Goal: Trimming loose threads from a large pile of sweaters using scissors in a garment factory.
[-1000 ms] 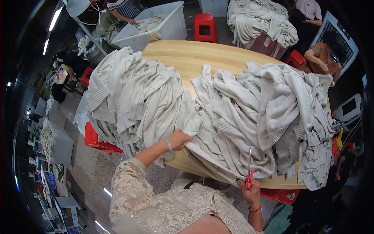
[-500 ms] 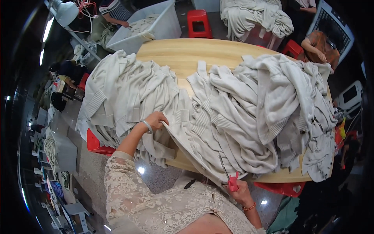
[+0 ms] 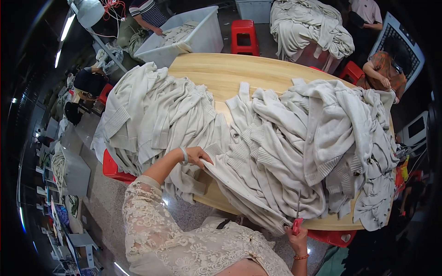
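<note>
An off-white knit cardigan (image 3: 246, 195) is stretched along the near edge of the table. My left hand (image 3: 199, 156) is closed on its upper edge, thumb and fingers pinching the fabric. At the other end, close to my body, my right hand (image 3: 297, 238) grips red-handled scissors (image 3: 297, 224). Their blades point away from me over the knitwear, and I cannot tell whether they are parted. The cardigan's lower end lies against my right hand; whether those fingers also hold it is hidden.
Heaps of similar garments lie left (image 3: 152, 106) and right (image 3: 340, 119) on the wooden table (image 3: 221, 69). Red stools (image 3: 245, 37), a white bin (image 3: 202, 32) and another garment pile (image 3: 308, 27) stand beyond. A co-worker (image 3: 380, 69) handles fabric at the far right.
My right hand with the scissors has moved right, drawing the cardigan's lower end along. My left hand has shifted slightly right and nearer, still gripping the edge. The view has tilted a little.
</note>
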The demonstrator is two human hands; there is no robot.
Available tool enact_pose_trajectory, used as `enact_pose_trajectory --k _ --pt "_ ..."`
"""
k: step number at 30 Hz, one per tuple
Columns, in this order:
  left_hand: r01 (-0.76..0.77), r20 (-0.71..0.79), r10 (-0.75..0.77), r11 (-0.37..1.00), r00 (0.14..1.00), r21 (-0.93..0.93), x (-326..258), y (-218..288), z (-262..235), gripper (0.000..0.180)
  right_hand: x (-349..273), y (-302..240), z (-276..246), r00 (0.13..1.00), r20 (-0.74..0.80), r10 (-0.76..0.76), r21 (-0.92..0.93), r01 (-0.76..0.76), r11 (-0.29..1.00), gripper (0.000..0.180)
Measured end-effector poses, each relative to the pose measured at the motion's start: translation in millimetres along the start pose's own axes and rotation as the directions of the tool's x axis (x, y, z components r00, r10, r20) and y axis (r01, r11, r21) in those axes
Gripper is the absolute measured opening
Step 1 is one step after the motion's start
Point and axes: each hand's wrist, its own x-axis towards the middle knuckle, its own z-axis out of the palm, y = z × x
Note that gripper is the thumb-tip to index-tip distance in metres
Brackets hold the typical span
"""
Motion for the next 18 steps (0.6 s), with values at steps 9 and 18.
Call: enact_pose_trajectory --k 9,18 --pt "-0.011 -0.301 0.157 0.9 0.94 0.436 39 7 -110 0.036 5 -5 25 0.942 0.334 0.023 0.074 -0.05 0.996 0.038" --pt "-0.038 -0.887 0.434 0.9 0.16 0.433 208 42 14 0.063 -17 71 34 0.997 0.009 0.074 -0.603 -0.054 0.796 0.016"
